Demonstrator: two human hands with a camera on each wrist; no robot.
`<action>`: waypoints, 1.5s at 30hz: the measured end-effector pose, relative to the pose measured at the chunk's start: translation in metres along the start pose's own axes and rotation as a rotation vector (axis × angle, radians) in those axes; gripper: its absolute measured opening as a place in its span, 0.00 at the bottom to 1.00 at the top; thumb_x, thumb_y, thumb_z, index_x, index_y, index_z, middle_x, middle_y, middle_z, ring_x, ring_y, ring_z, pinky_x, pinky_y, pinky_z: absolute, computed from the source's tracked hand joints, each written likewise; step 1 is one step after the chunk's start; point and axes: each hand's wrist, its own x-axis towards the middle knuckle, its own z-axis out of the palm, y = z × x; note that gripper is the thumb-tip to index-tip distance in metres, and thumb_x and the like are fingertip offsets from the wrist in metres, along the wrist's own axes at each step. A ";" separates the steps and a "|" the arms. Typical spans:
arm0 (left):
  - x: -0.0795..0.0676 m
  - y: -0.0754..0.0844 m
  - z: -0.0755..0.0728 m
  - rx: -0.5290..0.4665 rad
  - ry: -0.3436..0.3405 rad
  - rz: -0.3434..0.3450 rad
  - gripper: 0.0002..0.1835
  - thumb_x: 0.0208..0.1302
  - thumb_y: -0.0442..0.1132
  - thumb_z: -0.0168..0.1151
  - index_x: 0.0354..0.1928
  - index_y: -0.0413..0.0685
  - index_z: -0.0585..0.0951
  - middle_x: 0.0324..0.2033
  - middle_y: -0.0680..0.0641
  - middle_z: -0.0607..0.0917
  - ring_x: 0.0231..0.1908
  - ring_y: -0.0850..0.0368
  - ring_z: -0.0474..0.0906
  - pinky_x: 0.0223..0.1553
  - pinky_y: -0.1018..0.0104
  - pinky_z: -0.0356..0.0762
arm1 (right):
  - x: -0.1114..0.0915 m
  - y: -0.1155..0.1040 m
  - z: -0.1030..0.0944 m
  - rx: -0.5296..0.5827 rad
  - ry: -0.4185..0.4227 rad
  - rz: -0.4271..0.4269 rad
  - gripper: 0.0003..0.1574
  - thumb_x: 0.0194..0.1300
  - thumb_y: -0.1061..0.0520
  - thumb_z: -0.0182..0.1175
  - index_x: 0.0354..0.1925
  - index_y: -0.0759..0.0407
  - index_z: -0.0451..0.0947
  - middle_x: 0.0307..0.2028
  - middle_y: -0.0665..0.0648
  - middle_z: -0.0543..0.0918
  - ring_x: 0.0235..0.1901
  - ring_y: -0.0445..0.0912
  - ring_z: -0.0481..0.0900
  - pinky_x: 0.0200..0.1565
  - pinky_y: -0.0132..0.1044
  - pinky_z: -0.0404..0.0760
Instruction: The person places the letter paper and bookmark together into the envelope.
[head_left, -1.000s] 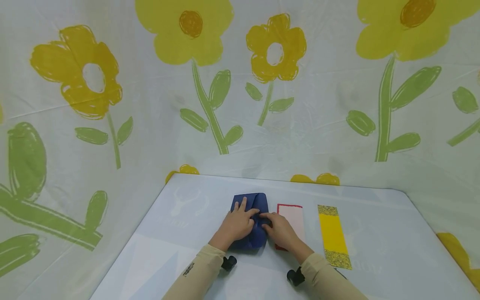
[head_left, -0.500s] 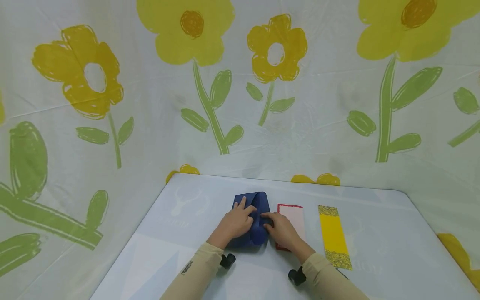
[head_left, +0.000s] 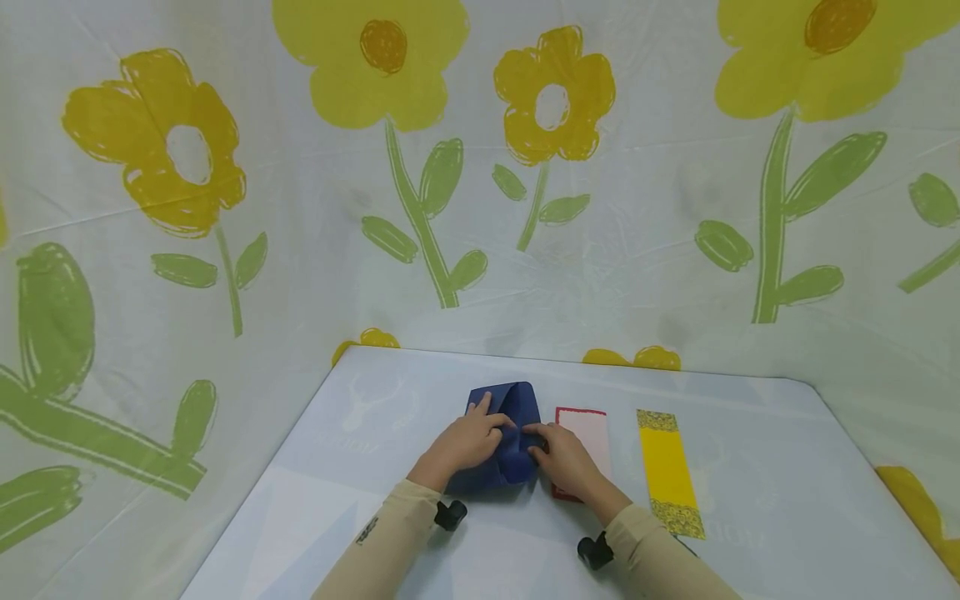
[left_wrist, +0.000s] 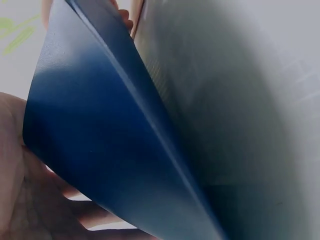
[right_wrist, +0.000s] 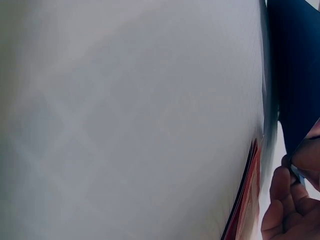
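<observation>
A dark blue paper envelope [head_left: 517,468] lies on the table with its flaps partly raised and a gap along its middle. Across its left half rests my left hand [head_left: 467,442], some fingers straight on the paper and one reaching to the gap. My right hand [head_left: 567,460] pinches the right-hand flap between thumb and fingers. In the left wrist view the blue envelope [left_wrist: 110,120] fills the middle, and the left hand [left_wrist: 35,195] passes behind its edge. The right wrist view shows the right hand [right_wrist: 295,200] at the lower corner of the blue paper [right_wrist: 297,65].
Just right of the envelope lies a pale pink piece with a red border [head_left: 587,433], partly under the right hand. Farther right is a yellow strip with patterned ends [head_left: 667,471]. A flower-printed cloth [head_left: 637,275] rises behind the white table [head_left: 780,467].
The left hand has slid slightly left and down over the envelope. The gap between the flaps has widened, and the right flap stands higher. The right hand has barely moved.
</observation>
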 end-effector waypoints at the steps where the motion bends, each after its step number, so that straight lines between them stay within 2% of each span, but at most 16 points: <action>1: 0.000 0.000 -0.001 0.010 -0.004 0.010 0.23 0.73 0.39 0.40 0.56 0.60 0.84 0.77 0.33 0.56 0.71 0.24 0.57 0.66 0.35 0.65 | 0.000 0.000 0.000 0.003 0.002 -0.002 0.21 0.66 0.62 0.67 0.57 0.59 0.82 0.34 0.49 0.79 0.30 0.41 0.71 0.33 0.37 0.72; 5: 0.000 -0.001 -0.003 0.047 -0.001 0.050 0.17 0.74 0.40 0.41 0.42 0.57 0.82 0.76 0.32 0.59 0.70 0.23 0.59 0.66 0.37 0.67 | 0.000 0.000 -0.001 0.011 0.005 -0.004 0.21 0.67 0.63 0.67 0.57 0.58 0.82 0.34 0.49 0.79 0.30 0.41 0.71 0.33 0.36 0.72; 7: -0.001 -0.002 -0.003 0.043 0.006 0.052 0.12 0.75 0.45 0.45 0.38 0.57 0.79 0.75 0.32 0.59 0.70 0.24 0.60 0.61 0.39 0.72 | 0.000 0.000 0.000 0.005 0.008 -0.017 0.21 0.66 0.63 0.67 0.57 0.59 0.82 0.35 0.50 0.80 0.30 0.40 0.71 0.33 0.36 0.72; 9: -0.002 -0.004 -0.003 0.032 0.021 0.043 0.10 0.73 0.53 0.52 0.36 0.59 0.75 0.76 0.33 0.59 0.69 0.24 0.62 0.52 0.44 0.78 | 0.000 0.000 -0.001 0.005 0.007 -0.017 0.21 0.67 0.62 0.67 0.58 0.59 0.81 0.36 0.50 0.80 0.30 0.40 0.71 0.33 0.36 0.72; 12: -0.004 -0.005 -0.004 0.012 0.024 0.032 0.21 0.63 0.67 0.62 0.35 0.61 0.74 0.76 0.34 0.58 0.68 0.25 0.64 0.41 0.50 0.78 | 0.000 0.001 -0.001 0.011 0.009 -0.010 0.21 0.67 0.62 0.67 0.58 0.58 0.81 0.37 0.50 0.80 0.30 0.41 0.71 0.33 0.36 0.72; 16: -0.004 -0.007 -0.006 -0.004 -0.013 0.032 0.31 0.49 0.76 0.69 0.39 0.62 0.74 0.78 0.35 0.55 0.67 0.27 0.67 0.43 0.50 0.80 | 0.000 0.002 -0.001 0.016 0.011 0.010 0.21 0.67 0.62 0.67 0.58 0.58 0.81 0.35 0.49 0.79 0.29 0.41 0.70 0.32 0.35 0.72; 22: -0.004 -0.008 -0.012 0.009 -0.091 0.061 0.40 0.39 0.73 0.78 0.50 0.61 0.74 0.79 0.34 0.50 0.68 0.31 0.68 0.53 0.46 0.80 | 0.001 0.002 -0.002 0.014 0.000 0.015 0.21 0.67 0.62 0.67 0.58 0.58 0.81 0.35 0.50 0.79 0.30 0.41 0.71 0.33 0.36 0.73; 28: -0.004 -0.011 -0.020 0.054 -0.156 0.086 0.46 0.33 0.68 0.83 0.54 0.60 0.72 0.80 0.36 0.47 0.74 0.30 0.55 0.59 0.42 0.76 | 0.000 0.001 -0.003 0.011 -0.009 0.014 0.21 0.67 0.62 0.67 0.58 0.59 0.81 0.38 0.52 0.81 0.31 0.41 0.71 0.34 0.37 0.73; 30: -0.004 -0.011 -0.022 0.067 -0.162 0.092 0.47 0.32 0.66 0.85 0.54 0.59 0.72 0.80 0.37 0.47 0.74 0.30 0.54 0.60 0.41 0.75 | 0.000 0.002 -0.003 0.006 -0.003 0.010 0.21 0.67 0.62 0.67 0.58 0.58 0.81 0.38 0.51 0.81 0.31 0.41 0.71 0.34 0.37 0.73; 35: -0.004 -0.012 -0.025 0.079 -0.156 0.097 0.46 0.31 0.65 0.85 0.53 0.60 0.71 0.80 0.36 0.47 0.73 0.32 0.59 0.58 0.45 0.77 | 0.000 0.003 -0.003 -0.006 0.010 0.001 0.21 0.66 0.62 0.67 0.57 0.58 0.82 0.38 0.52 0.82 0.31 0.41 0.72 0.35 0.37 0.74; 41: -0.002 -0.015 -0.022 0.072 -0.130 0.095 0.45 0.31 0.67 0.84 0.50 0.62 0.70 0.79 0.34 0.50 0.62 0.35 0.76 0.52 0.50 0.80 | 0.001 0.003 -0.005 -0.003 0.002 0.017 0.21 0.67 0.62 0.67 0.58 0.58 0.81 0.41 0.53 0.83 0.32 0.41 0.73 0.37 0.39 0.75; 45: -0.001 -0.017 -0.020 0.085 -0.110 0.100 0.44 0.31 0.68 0.84 0.48 0.62 0.70 0.79 0.36 0.53 0.59 0.37 0.79 0.51 0.52 0.81 | 0.002 0.003 -0.005 -0.001 -0.007 0.029 0.21 0.67 0.62 0.67 0.58 0.57 0.81 0.39 0.52 0.82 0.32 0.41 0.72 0.36 0.38 0.75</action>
